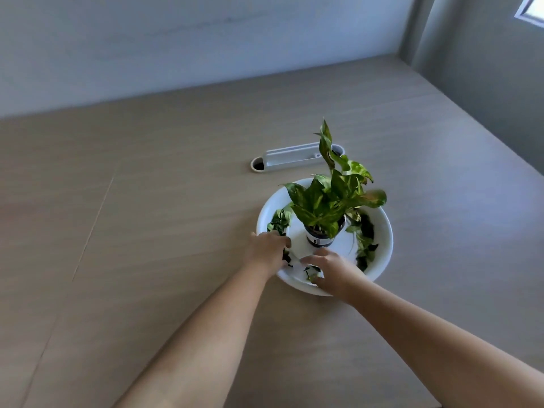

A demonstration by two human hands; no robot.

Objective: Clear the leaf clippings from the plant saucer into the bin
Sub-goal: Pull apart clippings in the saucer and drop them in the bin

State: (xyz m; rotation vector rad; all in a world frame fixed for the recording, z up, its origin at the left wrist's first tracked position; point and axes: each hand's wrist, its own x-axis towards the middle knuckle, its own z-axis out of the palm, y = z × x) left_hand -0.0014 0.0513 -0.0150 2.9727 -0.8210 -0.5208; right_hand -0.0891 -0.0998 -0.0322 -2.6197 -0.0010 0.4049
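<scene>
Presently: left hand [269,248] curled on clippings [279,220], right hand [329,267] spread over scraps | saucer [384,231] mid-counter [147,201], toward far edge | bin unseen | risk: pot [319,235] nudged, leaves dropped in transit.

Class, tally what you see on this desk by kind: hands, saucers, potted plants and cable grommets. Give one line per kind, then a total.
Hands: 2, left hand and right hand
White saucer: 1
Potted plant: 1
Cable grommet: 1
Total: 5
</scene>
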